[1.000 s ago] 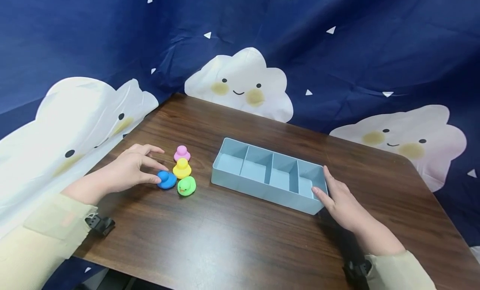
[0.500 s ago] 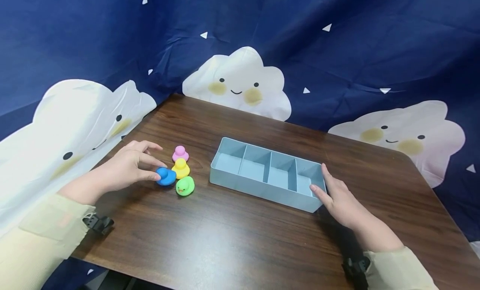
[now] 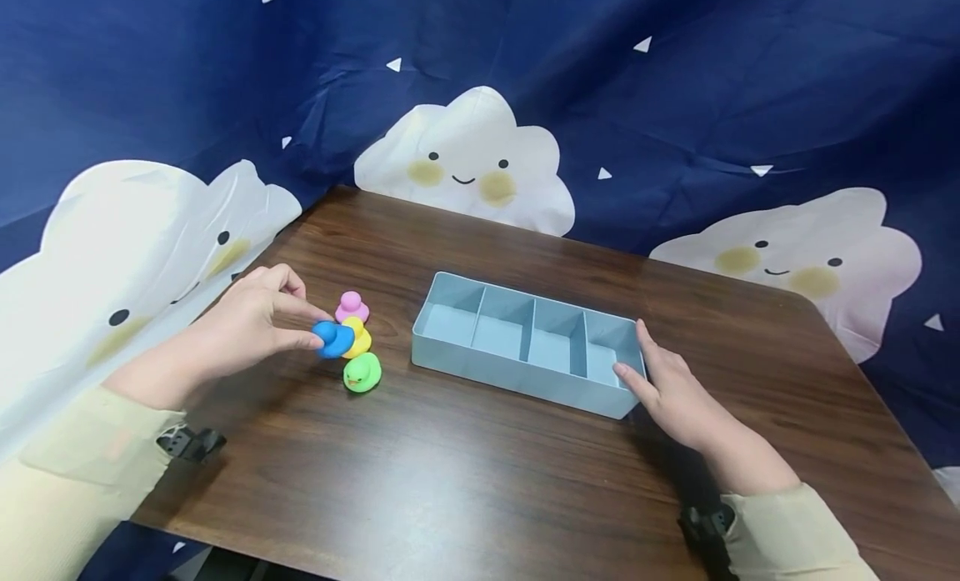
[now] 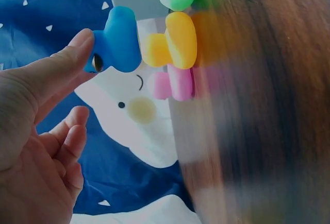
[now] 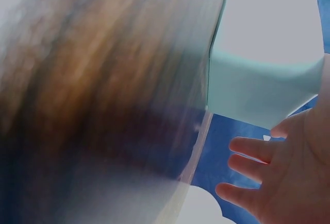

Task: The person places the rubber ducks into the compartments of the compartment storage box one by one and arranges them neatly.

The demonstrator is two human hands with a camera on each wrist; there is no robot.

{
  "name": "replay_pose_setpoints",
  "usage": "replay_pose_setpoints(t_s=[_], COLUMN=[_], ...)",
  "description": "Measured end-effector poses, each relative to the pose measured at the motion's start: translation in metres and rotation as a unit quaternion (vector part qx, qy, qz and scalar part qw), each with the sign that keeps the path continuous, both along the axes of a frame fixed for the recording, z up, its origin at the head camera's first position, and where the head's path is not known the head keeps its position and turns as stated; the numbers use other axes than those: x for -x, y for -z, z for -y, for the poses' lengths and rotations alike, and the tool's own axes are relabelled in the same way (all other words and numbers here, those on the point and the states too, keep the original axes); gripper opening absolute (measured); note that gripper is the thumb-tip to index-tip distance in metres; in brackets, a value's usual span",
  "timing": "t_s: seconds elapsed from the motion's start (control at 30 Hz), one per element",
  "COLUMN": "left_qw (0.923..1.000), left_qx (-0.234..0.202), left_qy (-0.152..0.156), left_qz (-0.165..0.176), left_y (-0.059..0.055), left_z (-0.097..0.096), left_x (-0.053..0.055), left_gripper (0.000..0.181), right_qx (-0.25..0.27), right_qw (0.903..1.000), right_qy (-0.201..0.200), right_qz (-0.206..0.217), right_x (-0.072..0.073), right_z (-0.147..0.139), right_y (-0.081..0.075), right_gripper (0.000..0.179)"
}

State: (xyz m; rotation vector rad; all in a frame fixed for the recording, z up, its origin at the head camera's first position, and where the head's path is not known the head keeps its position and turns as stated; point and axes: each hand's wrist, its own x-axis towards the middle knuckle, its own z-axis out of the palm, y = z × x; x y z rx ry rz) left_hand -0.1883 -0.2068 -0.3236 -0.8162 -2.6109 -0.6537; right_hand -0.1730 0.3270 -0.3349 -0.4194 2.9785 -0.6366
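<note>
Between thumb and fingertips, my left hand pinches a blue rubber duck. The left wrist view shows this blue duck held up off the table. In the head view it partly covers a yellow rubber duck. A pink rubber duck sits just behind the yellow one, and a green rubber duck in front. My right hand holds the right end of a light blue divided box, thumb over the rim and fingers outside. In the right wrist view, the other fingers spread below the box's end wall.
The box has several compartments in a row, with nothing seen in them. All stands on a dark wooden table. Behind it hangs a blue curtain printed with white clouds. The table's left edge runs near my left forearm.
My left hand has lifted the blue duck off the table and moved it slightly up. The right hand stays at the box's end. The whole head view has shifted a little.
</note>
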Motion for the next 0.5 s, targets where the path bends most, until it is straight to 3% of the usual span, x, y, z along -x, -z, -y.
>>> replay_pose_setpoints(t_s=[0.23,0.5], left_qw=[1.0,0.9999], left_qx=[-0.006,-0.01], left_qy=[0.001,0.007], left_qz=[-0.007,0.002], left_y=[-0.007,-0.024], left_z=[-0.005,-0.022], left_x=[0.002,0.007], left_gripper=[0.03,0.03], right_qx=[0.0,-0.001], right_qw=[1.0,0.9999], right_qy=[0.002,0.008], right_qz=[0.002,0.011], right_x=[0.001,0.0], right_z=[0.001,0.002], right_y=[0.0,0.001], right_gripper=[0.083,0.083])
